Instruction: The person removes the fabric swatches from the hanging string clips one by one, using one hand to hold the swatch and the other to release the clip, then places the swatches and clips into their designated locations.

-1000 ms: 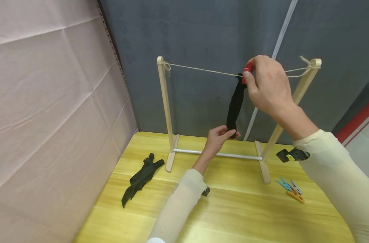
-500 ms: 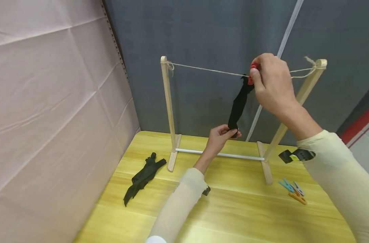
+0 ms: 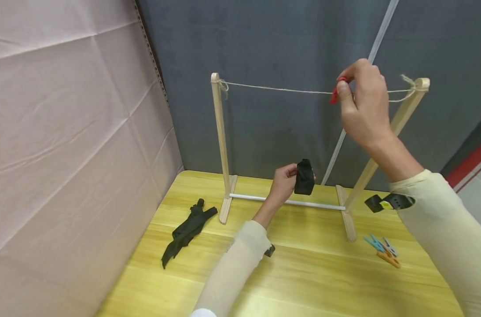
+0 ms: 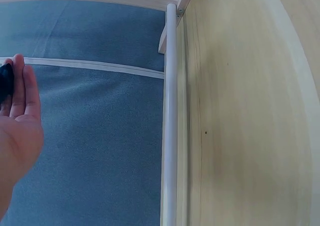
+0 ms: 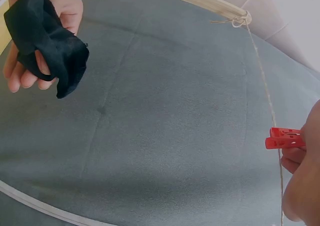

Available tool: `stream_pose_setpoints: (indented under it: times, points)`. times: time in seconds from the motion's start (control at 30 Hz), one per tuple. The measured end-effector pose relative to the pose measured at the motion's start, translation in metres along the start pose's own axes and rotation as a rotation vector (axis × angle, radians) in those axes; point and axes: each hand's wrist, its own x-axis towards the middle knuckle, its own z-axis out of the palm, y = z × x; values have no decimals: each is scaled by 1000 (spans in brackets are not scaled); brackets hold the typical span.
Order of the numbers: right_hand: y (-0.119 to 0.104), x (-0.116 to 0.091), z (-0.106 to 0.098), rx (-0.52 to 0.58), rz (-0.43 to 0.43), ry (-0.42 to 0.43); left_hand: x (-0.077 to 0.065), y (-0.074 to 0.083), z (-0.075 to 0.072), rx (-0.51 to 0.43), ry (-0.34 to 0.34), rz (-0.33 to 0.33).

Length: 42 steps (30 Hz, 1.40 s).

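My left hand [image 3: 284, 182] holds one end of a black sock [image 3: 305, 177], which droops folded over the fingers below the string. In the right wrist view, this sock [image 5: 47, 40] drapes across the palm and fingers. Up at the string [image 3: 276, 89], my right hand [image 3: 367, 103] pinches a red clothespin [image 3: 334, 94] between thumb and fingers. The clothespin's [image 5: 281, 139] tip crosses the string in the right wrist view; whether it is clipped on I cannot tell. Only the edge of the sock [image 4: 6, 80] shows in the left wrist view.
The string is tied between two wooden posts [image 3: 220, 136] joined below by a white rod [image 3: 315, 204]. Several dark socks [image 3: 189, 231] lie crossed on the table [image 3: 303, 273] at left. At right lie blue [image 3: 375, 243], orange [image 3: 388, 259] and grey [image 3: 391, 247] clothespins.
The sock's upper end has come away from the clothespin and string and dropped over my left hand. My right hand has moved slightly up and right with the clothespin.
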Motion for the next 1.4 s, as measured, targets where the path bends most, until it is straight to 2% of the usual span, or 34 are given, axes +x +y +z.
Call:
stream_pose_setpoints:
  times: [0.13, 0.27, 0.43, 0.7, 0.8, 0.9, 1.03, 1.17, 1.4]
  points:
    - [-1, 1, -3, -9, -15, 17, -1, -1, 0, 12, 10, 8]
    - [-3, 0, -6, 9, -7, 69, -3, -1, -1, 9, 11, 8]
    - [-6, -9, -3, 68, 13, 122, -6, -1, -13, 32, 39, -12]
    - [-8, -51, -3, 92, -83, 67, -14, 0, -45, 101, 102, -30]
    - [-6, -70, -8, 60, -114, 32, -16, 1, -56, 99, 122, -29]
    - [0, -87, -16, 7, -110, -5, -19, 0, -69, 115, 150, -43]
    - [10, -109, -27, -5, -66, -69, -24, -4, -91, 152, 186, -59]
    - [20, -132, -42, 9, 28, -125, -34, -3, -117, 188, 204, -75]
    - [36, -155, -67, 40, 183, -100, -59, 9, -165, 208, 264, -95]
